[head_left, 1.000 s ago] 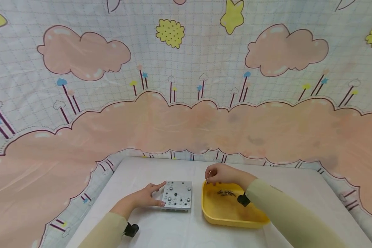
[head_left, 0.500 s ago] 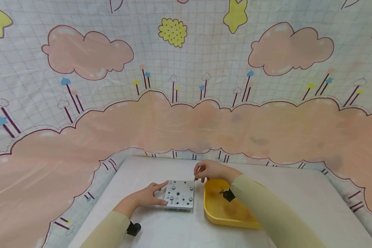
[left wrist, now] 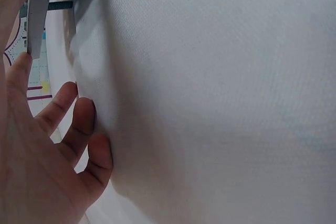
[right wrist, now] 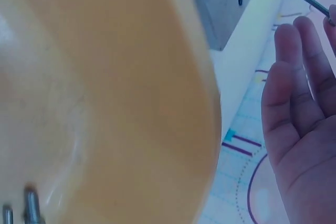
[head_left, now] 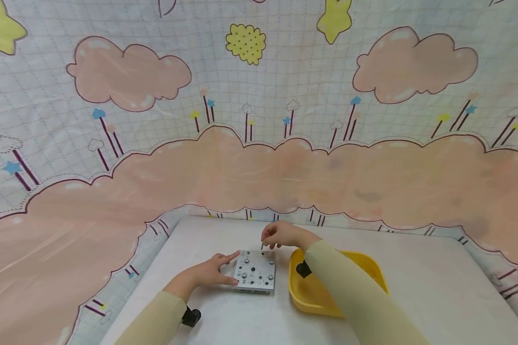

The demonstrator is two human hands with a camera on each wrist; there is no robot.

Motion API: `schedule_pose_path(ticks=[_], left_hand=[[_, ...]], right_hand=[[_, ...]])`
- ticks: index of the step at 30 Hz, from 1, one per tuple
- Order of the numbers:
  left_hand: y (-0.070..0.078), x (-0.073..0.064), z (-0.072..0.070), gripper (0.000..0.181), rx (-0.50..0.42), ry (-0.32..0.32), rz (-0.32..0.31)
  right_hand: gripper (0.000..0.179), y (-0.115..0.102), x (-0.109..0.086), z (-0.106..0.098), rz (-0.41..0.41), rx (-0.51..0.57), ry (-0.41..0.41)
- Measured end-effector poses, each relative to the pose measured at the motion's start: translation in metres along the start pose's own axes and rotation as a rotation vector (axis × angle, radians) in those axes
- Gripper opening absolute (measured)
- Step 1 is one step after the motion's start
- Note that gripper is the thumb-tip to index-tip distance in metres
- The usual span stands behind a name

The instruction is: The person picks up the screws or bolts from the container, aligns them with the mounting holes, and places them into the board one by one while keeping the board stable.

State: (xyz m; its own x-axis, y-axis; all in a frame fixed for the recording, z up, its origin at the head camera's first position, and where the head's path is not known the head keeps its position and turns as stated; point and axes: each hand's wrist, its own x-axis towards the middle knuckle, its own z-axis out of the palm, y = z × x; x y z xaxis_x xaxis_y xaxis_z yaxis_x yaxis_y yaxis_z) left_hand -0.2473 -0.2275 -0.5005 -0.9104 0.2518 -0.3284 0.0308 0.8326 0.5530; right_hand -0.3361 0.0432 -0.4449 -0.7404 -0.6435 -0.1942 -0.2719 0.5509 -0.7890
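A square silver metal plate [head_left: 257, 264] with holes and socket-head screws lies on the white table. My left hand [head_left: 207, 274] holds it at its left side, index finger at the far corner and thumb at the near one. In the left wrist view, dark threaded screw ends [left wrist: 60, 6] stick out beneath the plate, and the other fingers rest apart from it. My right hand [head_left: 287, 235] pinches a thin small screw [right wrist: 311, 0], its shaft pointing down over the plate's far edge. The fingertips hide the screw's upper end.
A yellow tray [head_left: 382, 278] stands right of the plate, partly beneath my right forearm. Several small metal screws [right wrist: 31, 205] lie inside it. A patterned cloth [head_left: 259, 182] hangs behind the table [head_left: 224, 326].
My right hand has moved left from over the yellow tray to above the plate's far edge, carrying the screw. My left hand stays on the plate. The whole view shifts slightly.
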Motion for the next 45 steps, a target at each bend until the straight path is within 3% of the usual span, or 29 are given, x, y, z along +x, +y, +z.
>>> schedule_pose_path(ticks=[22, 36, 45], left_hand=[[0.003, -0.001, 0.002, 0.092, -0.033, -0.017, 0.04], [-0.001, -0.001, -0.001, 0.092, -0.016, -0.017, 0.025], [0.0, -0.003, -0.003, 0.091, -0.017, -0.017, 0.032]], right_hand=[[0.005, -0.013, 0.029, 0.032, 0.097, 0.004, 0.047], [0.005, -0.014, 0.033, 0.035, 0.124, -0.005, 0.046], [0.008, -0.013, 0.037, 0.04, 0.085, -0.156, 0.04]])
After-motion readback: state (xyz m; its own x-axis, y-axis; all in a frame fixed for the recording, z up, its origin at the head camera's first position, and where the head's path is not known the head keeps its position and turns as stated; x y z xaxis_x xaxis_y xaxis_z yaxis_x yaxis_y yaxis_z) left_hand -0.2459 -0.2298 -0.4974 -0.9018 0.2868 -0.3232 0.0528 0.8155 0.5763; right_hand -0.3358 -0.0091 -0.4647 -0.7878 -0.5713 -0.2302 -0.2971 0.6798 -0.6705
